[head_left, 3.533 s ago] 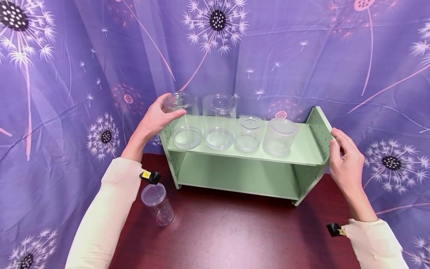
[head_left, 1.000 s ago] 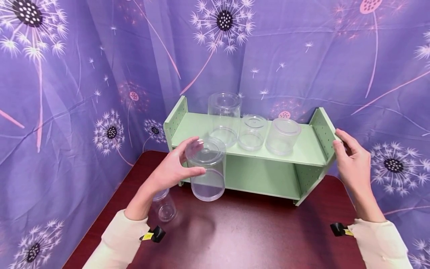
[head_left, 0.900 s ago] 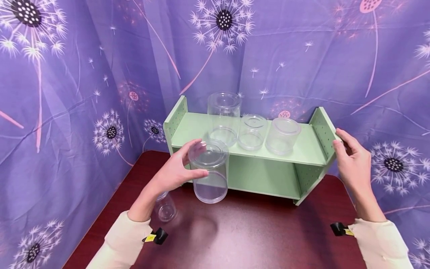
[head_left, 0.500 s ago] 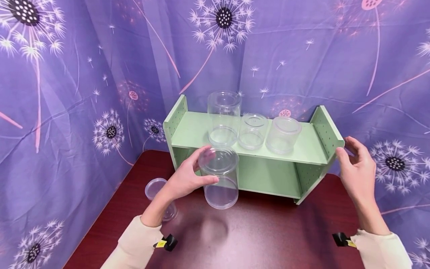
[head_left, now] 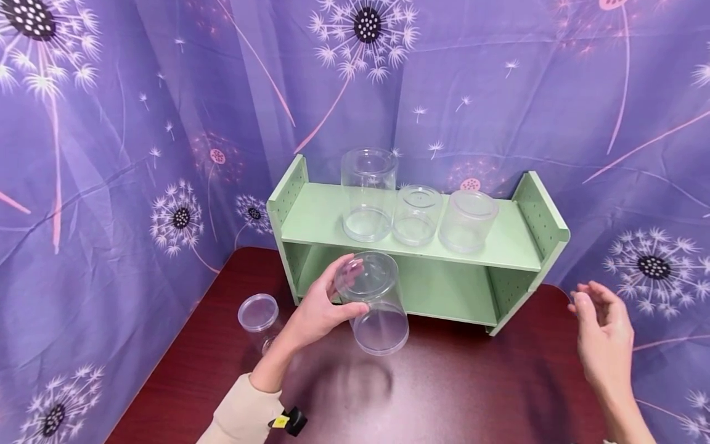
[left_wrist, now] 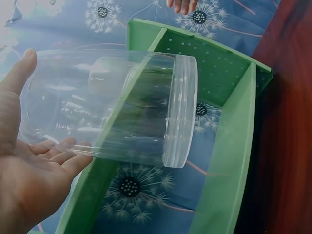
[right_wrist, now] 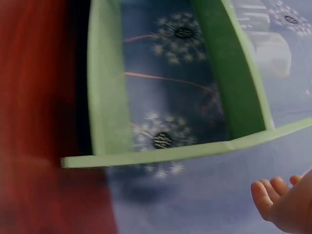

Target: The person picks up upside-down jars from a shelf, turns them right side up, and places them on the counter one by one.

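The left hand (head_left: 317, 313) clamps its fingers on a clear plastic canister (head_left: 381, 324), best held level; the right hand (head_left: 607, 336), loosely curled, holds nothing.

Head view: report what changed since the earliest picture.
The left hand brought a tall, clear plastic jar off the green two-tier rack, rightward and nearer. The right hand released the rack's side. Three shelved clear plastic jars and the narrow one on the maroon table stayed.
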### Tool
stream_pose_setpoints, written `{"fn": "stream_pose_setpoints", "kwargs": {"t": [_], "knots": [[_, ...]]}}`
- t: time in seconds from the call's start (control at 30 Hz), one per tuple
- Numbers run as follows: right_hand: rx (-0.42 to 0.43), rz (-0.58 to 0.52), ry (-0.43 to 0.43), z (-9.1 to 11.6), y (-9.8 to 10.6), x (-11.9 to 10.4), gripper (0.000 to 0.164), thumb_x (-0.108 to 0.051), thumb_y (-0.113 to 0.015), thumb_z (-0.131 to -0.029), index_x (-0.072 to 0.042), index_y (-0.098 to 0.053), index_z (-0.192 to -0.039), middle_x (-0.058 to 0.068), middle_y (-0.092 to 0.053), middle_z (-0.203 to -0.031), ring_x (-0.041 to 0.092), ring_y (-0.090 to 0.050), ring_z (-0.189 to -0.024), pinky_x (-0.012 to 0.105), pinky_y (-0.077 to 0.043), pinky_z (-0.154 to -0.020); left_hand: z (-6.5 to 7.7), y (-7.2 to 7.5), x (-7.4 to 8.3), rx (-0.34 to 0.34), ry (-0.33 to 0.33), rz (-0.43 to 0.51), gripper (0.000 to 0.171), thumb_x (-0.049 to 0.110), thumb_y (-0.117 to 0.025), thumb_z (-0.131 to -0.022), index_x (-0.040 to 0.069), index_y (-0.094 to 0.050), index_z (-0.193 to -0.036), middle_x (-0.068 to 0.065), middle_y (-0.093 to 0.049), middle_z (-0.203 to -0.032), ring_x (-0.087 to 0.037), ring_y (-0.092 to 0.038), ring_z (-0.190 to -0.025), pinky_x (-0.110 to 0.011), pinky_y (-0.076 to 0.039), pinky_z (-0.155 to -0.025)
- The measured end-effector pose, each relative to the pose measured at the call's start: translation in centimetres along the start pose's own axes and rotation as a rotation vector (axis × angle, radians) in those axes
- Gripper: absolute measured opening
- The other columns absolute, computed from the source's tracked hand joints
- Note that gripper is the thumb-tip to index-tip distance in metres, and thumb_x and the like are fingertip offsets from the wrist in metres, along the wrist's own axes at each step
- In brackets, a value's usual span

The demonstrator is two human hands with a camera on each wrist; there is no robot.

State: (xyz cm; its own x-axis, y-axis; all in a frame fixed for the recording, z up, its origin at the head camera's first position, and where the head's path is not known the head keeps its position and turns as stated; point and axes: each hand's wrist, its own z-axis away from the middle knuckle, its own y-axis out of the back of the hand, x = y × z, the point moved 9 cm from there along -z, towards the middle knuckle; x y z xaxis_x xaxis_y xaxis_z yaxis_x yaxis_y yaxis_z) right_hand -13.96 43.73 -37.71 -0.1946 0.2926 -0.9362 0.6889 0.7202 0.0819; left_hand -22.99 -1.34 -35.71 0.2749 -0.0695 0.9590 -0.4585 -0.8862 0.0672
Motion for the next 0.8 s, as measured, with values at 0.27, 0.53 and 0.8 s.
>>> {"fn": "stream_pose_setpoints", "kwargs": {"t": [0.27, 0.53, 0.8], "knots": [[-0.283, 0.168, 0.152, 4.2, -3.4, 1.4, 0.041, -0.002, -0.053, -0.106, -0.002, -0.048, -0.147, -0.02, -0.06, -0.126, -0.005, -0.061, -0.104, 0.006, -0.046, -0.09, 0.1, -1.3, -0.8, 0.018, -0.039, 0.055, 0.089, -0.007, -0.079, -0.086, -0.006, -0.026, -0.158, -0.024, -0.042, -0.157, -0.035, -0.04, -0.147, -0.035, -0.033, -0.12], [-0.446, 0.059, 0.171, 7.4, -6.2, 2.5, 0.045, 0.004, -0.052, -0.105, 0.005, -0.043, -0.149, -0.016, -0.06, -0.133, -0.001, -0.058, -0.12, 0.008, -0.044, -0.098, 0.4, -2.6, -2.3, 0.034, -0.057, 0.174, 0.089, 0.009, -0.081, -0.089, -0.004, -0.027, -0.158, -0.026, -0.041, -0.157, -0.04, -0.04, -0.145, -0.045, -0.034, -0.12], [-0.61, -0.146, 0.249, 10.9, -9.3, 2.6, 0.054, 0.014, -0.05, -0.1, 0.011, -0.036, -0.153, 0.006, -0.059, -0.143, 0.007, -0.058, -0.126, 0.014, -0.047, -0.1, 0.8, -3.2, -3.7, 0.071, -0.093, 0.301, 0.1, 0.032, -0.082, -0.09, -0.008, -0.021, -0.159, -0.03, -0.033, -0.16, -0.045, -0.038, -0.145, -0.037, -0.042, -0.115]]}}
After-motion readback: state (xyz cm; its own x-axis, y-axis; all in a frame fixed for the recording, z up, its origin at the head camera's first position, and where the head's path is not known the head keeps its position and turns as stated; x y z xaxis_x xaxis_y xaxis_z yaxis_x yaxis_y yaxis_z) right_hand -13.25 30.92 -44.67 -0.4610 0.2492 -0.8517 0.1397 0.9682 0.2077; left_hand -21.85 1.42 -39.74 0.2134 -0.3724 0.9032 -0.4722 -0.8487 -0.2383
